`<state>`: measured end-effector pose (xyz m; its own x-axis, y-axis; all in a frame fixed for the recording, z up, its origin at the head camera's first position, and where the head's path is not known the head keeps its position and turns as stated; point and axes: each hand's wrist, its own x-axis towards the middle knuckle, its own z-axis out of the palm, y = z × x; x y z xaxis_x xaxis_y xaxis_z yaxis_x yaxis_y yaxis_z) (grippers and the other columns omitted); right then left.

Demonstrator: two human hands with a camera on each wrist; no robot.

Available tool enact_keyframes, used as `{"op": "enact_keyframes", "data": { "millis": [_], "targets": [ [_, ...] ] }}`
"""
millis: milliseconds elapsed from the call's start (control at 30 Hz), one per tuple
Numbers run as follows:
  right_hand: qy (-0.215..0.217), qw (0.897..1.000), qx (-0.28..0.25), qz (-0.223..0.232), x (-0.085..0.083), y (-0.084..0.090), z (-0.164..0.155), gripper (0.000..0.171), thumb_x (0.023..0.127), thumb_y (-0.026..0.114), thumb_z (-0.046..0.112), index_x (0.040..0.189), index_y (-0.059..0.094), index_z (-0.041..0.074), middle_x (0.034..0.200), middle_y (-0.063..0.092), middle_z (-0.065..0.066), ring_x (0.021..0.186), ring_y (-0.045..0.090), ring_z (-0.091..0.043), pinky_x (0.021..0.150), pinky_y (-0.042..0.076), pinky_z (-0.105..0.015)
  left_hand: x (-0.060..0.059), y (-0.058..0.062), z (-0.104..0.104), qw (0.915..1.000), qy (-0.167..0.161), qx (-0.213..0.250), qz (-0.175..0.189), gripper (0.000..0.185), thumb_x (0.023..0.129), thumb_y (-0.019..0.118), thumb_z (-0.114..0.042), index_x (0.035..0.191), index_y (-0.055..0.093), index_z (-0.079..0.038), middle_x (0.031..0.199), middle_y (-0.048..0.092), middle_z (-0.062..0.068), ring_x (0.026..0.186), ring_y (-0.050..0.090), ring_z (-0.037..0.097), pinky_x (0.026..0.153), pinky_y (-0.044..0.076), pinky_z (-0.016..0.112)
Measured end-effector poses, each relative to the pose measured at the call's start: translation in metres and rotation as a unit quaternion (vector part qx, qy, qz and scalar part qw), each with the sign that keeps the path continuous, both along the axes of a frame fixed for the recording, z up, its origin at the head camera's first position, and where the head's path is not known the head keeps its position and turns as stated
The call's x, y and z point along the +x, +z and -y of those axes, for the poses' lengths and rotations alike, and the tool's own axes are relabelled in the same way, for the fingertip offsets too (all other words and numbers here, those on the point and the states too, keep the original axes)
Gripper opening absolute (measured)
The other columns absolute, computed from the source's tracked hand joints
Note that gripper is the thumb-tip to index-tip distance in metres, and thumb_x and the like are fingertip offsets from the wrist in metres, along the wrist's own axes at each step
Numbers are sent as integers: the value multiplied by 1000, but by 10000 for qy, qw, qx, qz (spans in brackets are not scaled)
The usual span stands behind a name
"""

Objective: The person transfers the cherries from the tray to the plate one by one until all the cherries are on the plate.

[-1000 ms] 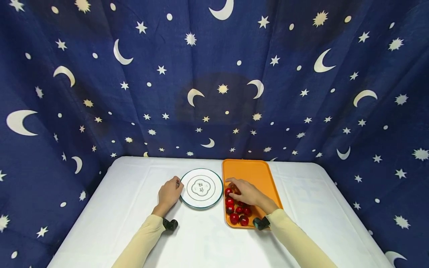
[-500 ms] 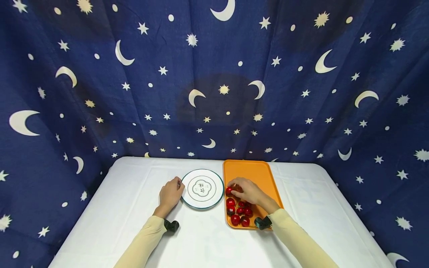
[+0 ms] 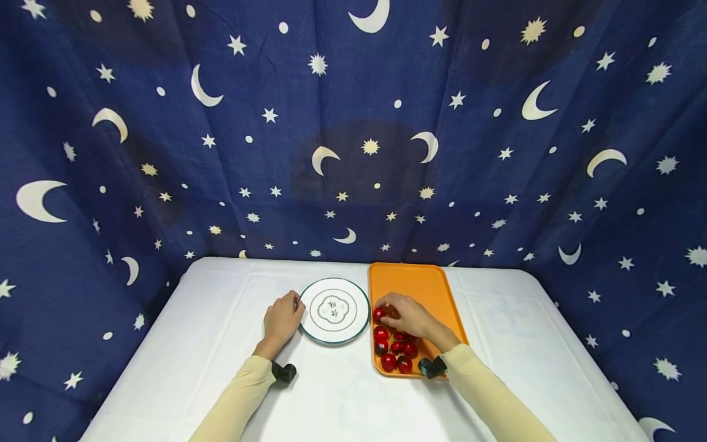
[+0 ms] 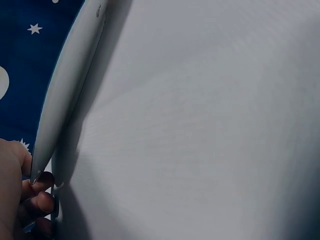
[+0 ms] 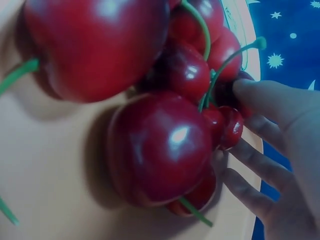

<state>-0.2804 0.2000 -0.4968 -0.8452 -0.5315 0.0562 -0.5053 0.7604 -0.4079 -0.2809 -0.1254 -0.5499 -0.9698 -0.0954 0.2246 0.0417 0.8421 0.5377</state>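
Observation:
On the white table lies a white plate (image 3: 336, 331) with a green rim and a printed centre. My left hand (image 3: 283, 317) pinches its left edge; in the left wrist view the fingers (image 4: 37, 202) curl beneath the rim of the plate (image 4: 65, 85). To the right, an orange tray (image 3: 411, 282) carries several red cherries (image 3: 388, 362) at its near left. My right hand (image 3: 407, 314) is over them, thumb and fingers round a cherry (image 3: 378, 314) near the tray's left edge. In the right wrist view the thumb (image 5: 250, 92) touches a dark cherry, partly hidden.
Green stems (image 5: 227, 62) stick up among the cherries in the right wrist view. The tray stands close beside the plate. A dark blue curtain (image 3: 353, 153) with moons and stars hangs behind the table (image 3: 342, 399) and along its sides.
My right thumb and fingers have come closer together round the cherry at the tray's left edge. My left hand and the plate have stayed put; the head view has shifted slightly.

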Motion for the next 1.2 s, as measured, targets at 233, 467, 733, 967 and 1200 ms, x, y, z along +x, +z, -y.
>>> {"op": "enact_keyframes", "data": {
  "millis": [233, 467, 733, 967, 1200],
  "targets": [
    [-29, 9999, 110, 12, 0, -2, 2, 33, 95, 74, 23, 126, 68, 12, 126, 71, -10, 117, 65, -30, 106, 51, -52, 0, -2, 0, 9999, 21, -25, -99, 21, 96, 58, -23, 104, 69, -6, 81, 71, 9, 79, 64, 27, 70, 43, 39],
    [-301, 9993, 187, 74, -3, 1, 6, 32, 93, 76, 25, 122, 68, 14, 128, 70, -9, 117, 64, -28, 107, 50, -52, 2, -1, -2, 9999, 37, -50, -129, 22, 96, 58, -24, 104, 69, -6, 91, 74, 12, 82, 65, 29, 70, 41, 38],
    [-408, 9989, 46, -239, -8, 8, 15, 34, 94, 74, 27, 125, 67, 13, 126, 70, -7, 107, 64, -24, 99, 53, -47, 3, -2, -2, 9999, 53, -72, -128, 24, 97, 58, -25, 106, 68, -6, 95, 75, 13, 86, 66, 30, 70, 41, 39],
    [-543, 9977, -230, -331, -7, 2, 25, 37, 94, 75, 27, 128, 66, 15, 128, 68, -5, 96, 60, -16, 88, 54, -37, 5, -6, -4, 9999, 62, -18, -137, 23, 96, 58, -24, 106, 68, -6, 97, 75, 13, 88, 66, 31, 71, 41, 40],
    [-509, 9969, -351, -489, -12, -4, 38, 34, 92, 78, 25, 124, 68, 18, 127, 69, -4, 106, 61, -20, 96, 53, -43, 4, -6, -2, 9997, 77, -98, -186, 22, 97, 57, -24, 105, 68, -7, 95, 75, 12, 88, 66, 29, 70, 40, 38]
  ]
}}
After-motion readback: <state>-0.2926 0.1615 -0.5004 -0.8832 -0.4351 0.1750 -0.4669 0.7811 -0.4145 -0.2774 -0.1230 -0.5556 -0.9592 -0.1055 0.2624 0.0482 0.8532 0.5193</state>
